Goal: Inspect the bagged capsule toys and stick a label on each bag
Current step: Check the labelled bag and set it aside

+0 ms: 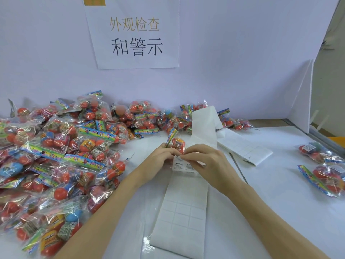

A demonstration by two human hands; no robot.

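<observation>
My left hand (162,156) holds a clear bag of red capsule toys (177,142) upright by its lower part, its rainbow header card tilted up to the left. My right hand (202,159) meets it from the right, thumb and forefinger pinched at the top edge of a white warning label (179,165) on the label strip (183,208). The strip runs from the table's near edge up under both hands. I cannot tell whether the label is peeled free.
A big heap of bagged capsule toys (56,156) fills the left of the white table (270,193) and runs along the back wall. A few bags (324,165) lie at the right edge. Folded label backing (242,148) lies behind my hands. A paper sign (134,36) hangs on the wall.
</observation>
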